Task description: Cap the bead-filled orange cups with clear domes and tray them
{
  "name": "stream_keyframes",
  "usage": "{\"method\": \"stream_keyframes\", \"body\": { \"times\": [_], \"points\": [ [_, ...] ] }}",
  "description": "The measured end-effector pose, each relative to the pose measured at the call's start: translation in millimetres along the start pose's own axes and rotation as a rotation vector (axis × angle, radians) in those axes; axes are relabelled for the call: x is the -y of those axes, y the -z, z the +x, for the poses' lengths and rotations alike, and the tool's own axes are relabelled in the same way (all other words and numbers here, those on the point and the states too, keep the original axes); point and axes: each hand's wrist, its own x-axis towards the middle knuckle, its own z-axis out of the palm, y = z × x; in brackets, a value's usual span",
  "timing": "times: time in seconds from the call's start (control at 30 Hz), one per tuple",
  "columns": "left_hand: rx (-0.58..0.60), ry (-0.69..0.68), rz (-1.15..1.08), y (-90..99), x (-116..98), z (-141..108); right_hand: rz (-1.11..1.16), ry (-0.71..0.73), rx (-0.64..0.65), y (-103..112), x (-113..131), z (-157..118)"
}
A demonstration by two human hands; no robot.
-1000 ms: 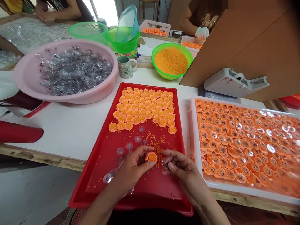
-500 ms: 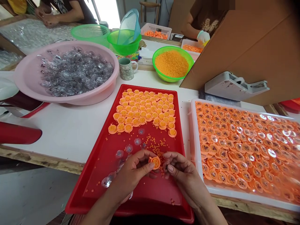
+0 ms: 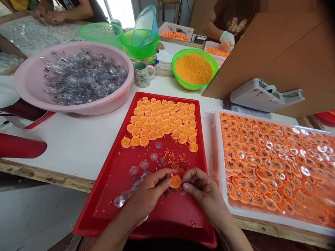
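My left hand point(image 3: 154, 188) pinches a small orange toy teacup point(image 3: 175, 181) with yellow bits inside, over the near part of the red tray point(image 3: 172, 223). Close to the cup's right side, my right hand point(image 3: 201, 188) has thumb and fingertips pressed together; what they hold, if anything, is hidden. Several clear plastic domes point(image 3: 133, 170) lie loose on the tray left of and behind my left hand. Rows of filled orange cups point(image 3: 157, 120) cover the tray's far half. Loose orange-yellow bits point(image 3: 174, 160) are scattered behind my hands.
At left stands a pink basin point(image 3: 125, 92) of clear domes; a mug point(image 3: 142, 75) is beside it. A green bowl point(image 3: 180, 82) holds orange-yellow bits. On the right are a white tray point(image 3: 217, 146) of capped cups and a tape dispenser point(image 3: 264, 97). Two people work across the table.
The teacup in my left hand has shifted slightly right and tilted. My right fingertips have closed in toward it. Across the table, the gloved hand has moved down a little.
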Motion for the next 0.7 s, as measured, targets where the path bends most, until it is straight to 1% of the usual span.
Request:
{"method": "stream_keyframes", "body": {
  "times": [0.13, 0.23, 0.3, 0.47, 0.57, 0.63, 0.7],
  "points": [
    [-0.002, 0.010, 0.017, 1.1, 2, 0, 0.055, -0.016, -0.013, 0, -3, 1],
    [-0.006, 0.016, 0.045, 0.3, 2, 1, -0.004, -0.013, -0.040, 4, -5, 3],
    [0.013, 0.014, 0.053, -1.4, 2, 2, -0.125, 0.042, -0.027, 6, -3, 4],
    [0.050, -0.005, 0.119, -5.6, 1, 4, -0.611, 0.273, 0.109, 8, 13, 4],
    [0.120, -0.042, 0.156, -6.2, 1, 3, -0.787, 0.403, 0.152, 6, 17, 5],
    [0.157, -0.081, 0.134, -6.4, 2, 3, -0.849, 0.445, 0.136, 4, 17, 5],
    [0.133, -0.111, 0.102, -7.1, 4, 2, -0.876, 0.455, 0.061, 3, 14, 4]
  ]
}}
